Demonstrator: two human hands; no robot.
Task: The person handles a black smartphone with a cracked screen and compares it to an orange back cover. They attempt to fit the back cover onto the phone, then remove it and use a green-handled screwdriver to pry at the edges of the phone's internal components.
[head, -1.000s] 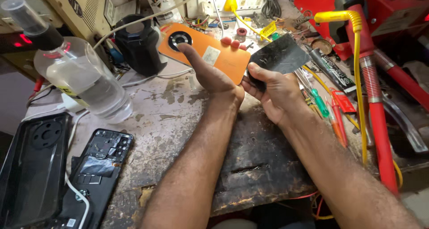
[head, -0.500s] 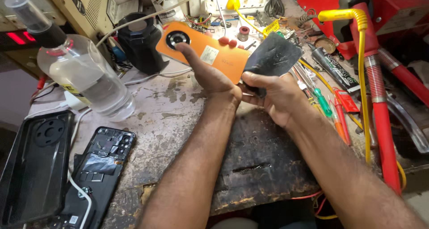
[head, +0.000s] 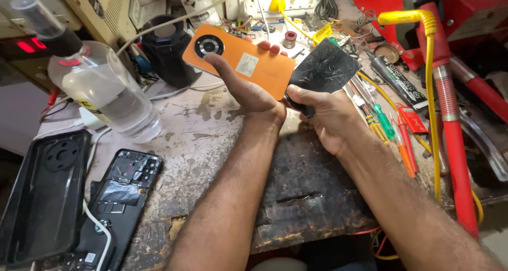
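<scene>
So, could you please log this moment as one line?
left hand: holds orange phone | right hand: holds black scraper | above workbench

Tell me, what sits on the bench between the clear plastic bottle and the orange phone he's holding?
In the head view, a black cylindrical container stands between the clear bottle and the orange phone, with white cables running past its base.

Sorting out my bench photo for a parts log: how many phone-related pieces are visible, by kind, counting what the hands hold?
Orange phone back, in the left hand: 1
Dark scratched panel, in the right hand: 1
Opened phone body with exposed insides: 1
Black phone case: 1
Total: 4
</scene>
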